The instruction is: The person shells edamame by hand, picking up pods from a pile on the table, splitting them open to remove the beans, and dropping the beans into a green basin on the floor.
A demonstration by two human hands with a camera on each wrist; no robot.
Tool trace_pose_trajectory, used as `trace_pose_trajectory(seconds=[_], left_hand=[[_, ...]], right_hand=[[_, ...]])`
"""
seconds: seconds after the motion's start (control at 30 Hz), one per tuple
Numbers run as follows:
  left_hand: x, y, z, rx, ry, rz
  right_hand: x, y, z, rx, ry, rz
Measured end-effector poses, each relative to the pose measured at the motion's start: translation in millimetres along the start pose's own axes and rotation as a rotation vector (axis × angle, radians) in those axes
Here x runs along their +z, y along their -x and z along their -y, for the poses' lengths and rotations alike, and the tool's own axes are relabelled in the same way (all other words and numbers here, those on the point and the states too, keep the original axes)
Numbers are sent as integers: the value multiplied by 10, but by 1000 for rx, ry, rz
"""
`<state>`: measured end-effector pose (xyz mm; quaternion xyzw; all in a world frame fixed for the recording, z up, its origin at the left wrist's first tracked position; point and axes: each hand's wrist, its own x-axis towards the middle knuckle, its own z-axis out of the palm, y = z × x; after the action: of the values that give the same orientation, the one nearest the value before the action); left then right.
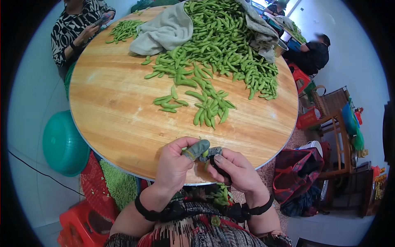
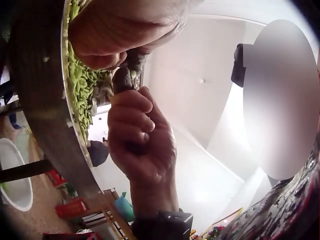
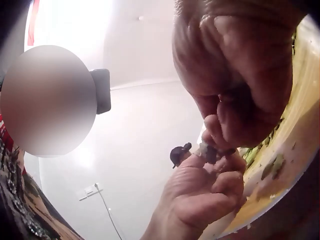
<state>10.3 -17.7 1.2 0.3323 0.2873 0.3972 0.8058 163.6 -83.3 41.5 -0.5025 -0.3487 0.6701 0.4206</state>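
Close to the table's near edge, the left hand (image 1: 173,162) pinches a green pod (image 1: 205,152) between thumb and fingers; a dark green cover sits on its thumb. The right hand (image 1: 240,169) meets it at the fingertips, its fingers curled, with dark and grey coverings on some of them. A bit of green shows at the right fingers, partly hidden. In the left wrist view the right hand (image 2: 142,135) faces the left hand (image 2: 125,32). The right wrist view shows the left hand (image 3: 200,197) below the right hand (image 3: 235,65).
A large heap of green pods (image 1: 222,45) with grey cloths (image 1: 164,31) covers the round table's (image 1: 107,90) far side; smaller groups lie nearer. Around it are a teal basin (image 1: 66,142), red stool (image 1: 88,222), plaid bag (image 1: 296,173), shelled beans (image 1: 117,181) and several seated people.
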Motion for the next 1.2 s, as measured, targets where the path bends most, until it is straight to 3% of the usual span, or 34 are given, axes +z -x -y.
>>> trace_pose_trajectory(seconds=[0.2,0.27,0.33,0.43,0.47,0.5,0.53,0.6,0.63,0.7,0.77,0.83,0.87,0.9,0.93,0.97,1.1,1.2], left_hand=[[8,0,57,118,-88,36],[-43,1,37,45,-17,95],[-96,-7,18,-28,55,154],[-105,2,42,-22,135,298],[-47,17,63,57,-73,184],[-13,22,71,136,-281,69],[-20,10,84,137,-281,70],[-50,-4,139,265,-542,39],[-34,-1,139,260,-540,42],[-1,-4,103,411,-608,-12],[6,-32,68,419,-562,-31],[-7,-56,30,430,-515,-46],[-45,-59,1,299,-397,-39],[-75,-61,-18,168,-279,-31],[-91,-63,-25,169,-278,-30],[-104,-60,-23,112,-287,9],[-17,1,-55,-56,-314,183],[16,34,-44,-33,-288,159]], right_hand=[[24,-60,-101,-72,-61,-12],[35,-53,-101,-70,-108,-4],[40,-39,-66,119,-533,51],[13,-59,-129,144,-602,50],[12,-70,-151,145,-600,48],[25,-91,-181,40,-406,-6],[39,-111,-199,-64,-212,-58],[60,-145,-203,-48,-226,-68],[58,-151,-191,-32,-238,-83],[56,-158,-123,-2,-300,-83],[1,-202,-87,28,-362,-79],[-133,-297,-75,22,-44,26],[-171,-342,-17,21,-42,24],[-206,-400,61,-185,520,-183],[-232,-458,137,-391,1082,-389],[-239,-500,201,-406,1273,-488],[-314,-662,207,-386,1485,-514],[-379,-627,179,-397,1516,-557]])
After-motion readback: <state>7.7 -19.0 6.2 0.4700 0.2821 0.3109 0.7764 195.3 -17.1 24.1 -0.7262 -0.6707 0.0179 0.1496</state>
